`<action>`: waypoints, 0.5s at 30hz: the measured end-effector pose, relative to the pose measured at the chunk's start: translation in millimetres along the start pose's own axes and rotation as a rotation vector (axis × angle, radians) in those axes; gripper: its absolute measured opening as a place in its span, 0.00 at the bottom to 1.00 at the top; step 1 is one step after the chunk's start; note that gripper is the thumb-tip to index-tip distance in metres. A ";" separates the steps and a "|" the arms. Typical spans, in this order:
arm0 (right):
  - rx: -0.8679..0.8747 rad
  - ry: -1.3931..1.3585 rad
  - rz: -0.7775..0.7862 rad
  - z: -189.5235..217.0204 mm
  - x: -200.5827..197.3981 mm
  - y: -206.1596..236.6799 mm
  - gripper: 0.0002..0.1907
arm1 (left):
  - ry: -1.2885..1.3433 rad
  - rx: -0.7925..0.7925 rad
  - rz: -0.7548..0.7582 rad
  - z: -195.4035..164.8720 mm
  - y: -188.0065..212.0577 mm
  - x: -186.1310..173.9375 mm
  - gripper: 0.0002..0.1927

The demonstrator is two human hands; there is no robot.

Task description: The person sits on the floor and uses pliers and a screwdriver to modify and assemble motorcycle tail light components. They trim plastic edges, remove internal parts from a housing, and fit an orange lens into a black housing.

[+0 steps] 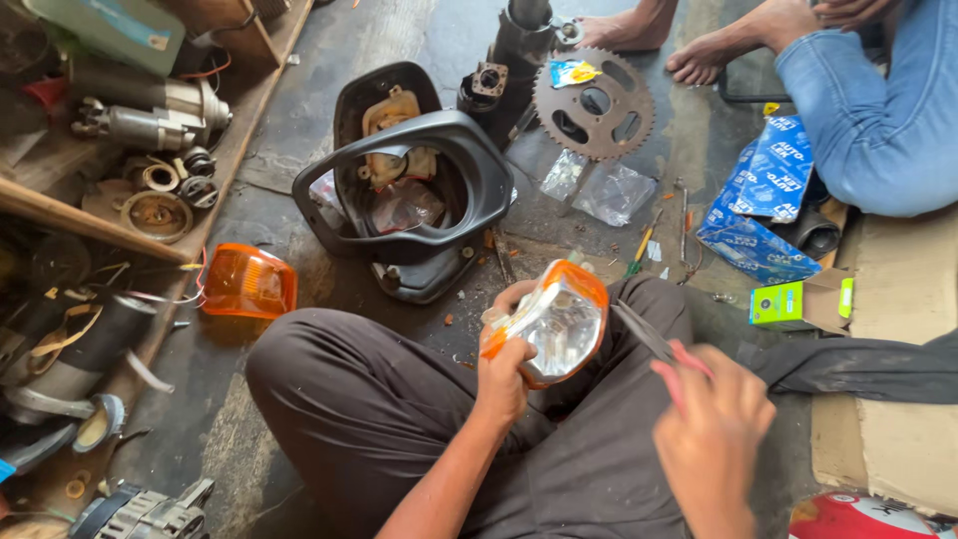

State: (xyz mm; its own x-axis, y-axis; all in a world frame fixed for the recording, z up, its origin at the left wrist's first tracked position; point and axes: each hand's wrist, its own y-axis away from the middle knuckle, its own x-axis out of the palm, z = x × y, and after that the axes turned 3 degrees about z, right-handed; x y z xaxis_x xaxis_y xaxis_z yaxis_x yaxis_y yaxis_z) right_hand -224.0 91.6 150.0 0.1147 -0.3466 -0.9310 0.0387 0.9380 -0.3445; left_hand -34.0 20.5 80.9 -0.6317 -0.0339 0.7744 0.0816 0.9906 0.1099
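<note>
Two hands busy: left hand (502,371) clenched round orange-rimmed chrome reflector lamp housing (554,321) above lap; right hand (711,431) grasping red-handled screwdriver (654,341), tip at housing edge. Separate orange lens (247,282) lies on floor, already off; housing work unfinished.

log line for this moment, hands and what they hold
left hand: holds orange-rimmed lamp unit | right hand: holds red-handled pliers beside lamp | floor: second orange lens
</note>
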 end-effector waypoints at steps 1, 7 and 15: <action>-0.024 0.031 -0.005 6.3 -0.7 -8.8 0.17 | 0.003 0.017 -0.001 -0.1 0.7 1.9 0.35; -0.092 0.116 -0.024 16.2 16.9 -27.0 0.15 | -0.085 0.045 0.017 -1.2 -0.8 5.4 0.36; -0.178 0.207 -0.135 0.0 44.8 -24.1 0.12 | -0.397 0.160 0.106 5.4 2.4 4.3 0.32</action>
State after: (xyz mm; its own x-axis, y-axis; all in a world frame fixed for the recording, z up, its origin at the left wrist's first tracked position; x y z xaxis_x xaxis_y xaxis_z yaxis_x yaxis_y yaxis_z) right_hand -219.7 53.5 116.6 -0.0855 -0.4790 -0.8737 -0.1370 0.8742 -0.4659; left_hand -40.6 23.5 81.1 -0.8762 0.0920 0.4730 0.0615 0.9949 -0.0796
